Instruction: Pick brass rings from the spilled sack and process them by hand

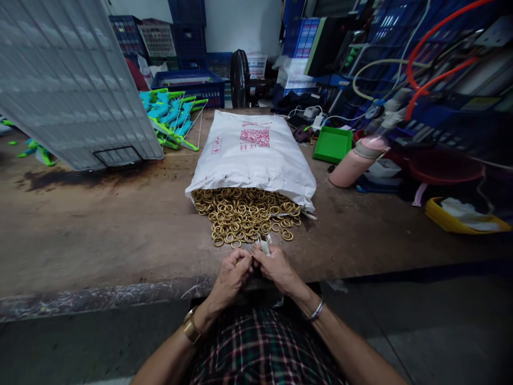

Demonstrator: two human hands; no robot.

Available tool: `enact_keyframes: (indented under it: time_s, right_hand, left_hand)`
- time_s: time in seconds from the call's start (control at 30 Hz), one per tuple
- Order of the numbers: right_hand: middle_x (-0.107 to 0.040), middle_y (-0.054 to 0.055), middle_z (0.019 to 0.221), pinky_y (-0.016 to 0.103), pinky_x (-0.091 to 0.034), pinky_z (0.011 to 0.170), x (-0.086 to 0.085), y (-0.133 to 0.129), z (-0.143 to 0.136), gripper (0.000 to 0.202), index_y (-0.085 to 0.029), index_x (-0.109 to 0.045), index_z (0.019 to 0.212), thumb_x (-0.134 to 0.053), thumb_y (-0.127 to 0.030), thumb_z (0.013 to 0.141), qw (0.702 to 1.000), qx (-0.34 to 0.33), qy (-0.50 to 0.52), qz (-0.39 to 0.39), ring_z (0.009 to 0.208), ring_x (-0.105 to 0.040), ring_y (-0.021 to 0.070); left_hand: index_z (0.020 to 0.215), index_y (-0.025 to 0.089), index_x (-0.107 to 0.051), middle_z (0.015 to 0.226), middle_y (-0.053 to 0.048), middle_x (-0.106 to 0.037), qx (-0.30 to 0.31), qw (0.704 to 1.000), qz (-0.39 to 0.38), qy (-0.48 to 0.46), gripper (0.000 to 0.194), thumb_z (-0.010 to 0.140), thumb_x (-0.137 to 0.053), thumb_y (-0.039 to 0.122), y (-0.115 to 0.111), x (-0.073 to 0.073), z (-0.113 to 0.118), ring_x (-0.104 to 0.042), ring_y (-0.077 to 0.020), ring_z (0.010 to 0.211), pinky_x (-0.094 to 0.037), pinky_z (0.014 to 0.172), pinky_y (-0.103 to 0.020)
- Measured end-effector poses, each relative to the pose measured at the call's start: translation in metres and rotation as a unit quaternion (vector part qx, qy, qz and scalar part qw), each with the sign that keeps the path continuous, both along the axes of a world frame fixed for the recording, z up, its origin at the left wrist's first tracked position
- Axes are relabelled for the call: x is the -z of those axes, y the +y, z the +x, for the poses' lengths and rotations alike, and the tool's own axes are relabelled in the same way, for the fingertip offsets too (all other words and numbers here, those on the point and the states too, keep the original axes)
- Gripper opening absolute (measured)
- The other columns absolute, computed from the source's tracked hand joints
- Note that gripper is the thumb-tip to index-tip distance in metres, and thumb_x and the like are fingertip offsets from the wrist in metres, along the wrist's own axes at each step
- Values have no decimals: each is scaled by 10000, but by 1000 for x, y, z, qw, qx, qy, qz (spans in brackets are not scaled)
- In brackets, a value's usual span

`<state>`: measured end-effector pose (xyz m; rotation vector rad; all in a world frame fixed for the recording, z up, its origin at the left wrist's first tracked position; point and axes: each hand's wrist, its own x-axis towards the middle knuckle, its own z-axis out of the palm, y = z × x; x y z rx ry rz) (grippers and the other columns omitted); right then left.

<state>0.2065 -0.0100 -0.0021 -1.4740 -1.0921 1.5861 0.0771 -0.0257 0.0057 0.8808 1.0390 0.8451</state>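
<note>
My left hand [232,271] is closed at the table's front edge, pinching a gold-coloured ring [242,262] that shows only in part between the fingers. Close against it, my right hand [277,267] grips a small tool [265,246] with a pale body and a dark tip; its exact kind cannot be made out. The fingertips of both hands meet at the ring. Just beyond them, a heap of gold-coloured rings [248,216] spills from the mouth of a white woven sack [256,160] that lies flat with red print on top.
A tilted grey plastic panel [80,85] stands at left, beside green and blue plastic toy parts [172,117]. To the right are a green tray [332,144], a pink bottle [355,163] and a yellow tray [460,222]. A black fan [240,80] and crates stand behind.
</note>
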Motion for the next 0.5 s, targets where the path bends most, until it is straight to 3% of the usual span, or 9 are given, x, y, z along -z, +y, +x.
enact_keyframes:
  time_s: [0.33, 0.43, 0.5]
  right_hand:
    - [-385, -58, 426, 195, -266, 413, 4, 3, 5, 311, -185, -474, 572, -434, -400, 793, 992, -28, -95, 72, 392, -327, 69]
    - [-463, -23, 505, 212, -318, 496, 3, 1, 7, 281, -183, -473, 588, -394, -341, 807, 968, -25, -207, 139, 475, -404, 92]
    - [-495, -10, 549, 220, -319, 530, 3, -2, 8, 241, -185, -484, 633, -369, -288, 818, 939, -65, -277, 194, 516, -430, 106]
  left_hand:
    - [734, 158, -466, 673, 44, -474, 5, 991, -56, -124, 316, 721, -607, 441, -3, -6, -1, -248, 0, 406, -131, 374, -157]
    - [731, 166, -451, 621, 64, -438, -13, 990, -64, -127, 313, 723, -611, 434, -3, -5, -1, -252, -2, 399, -137, 370, -150]
    - [733, 168, -451, 608, 67, -435, -27, 991, -60, -114, 327, 716, -612, 453, -3, -3, -1, -263, -6, 396, -146, 364, -147]
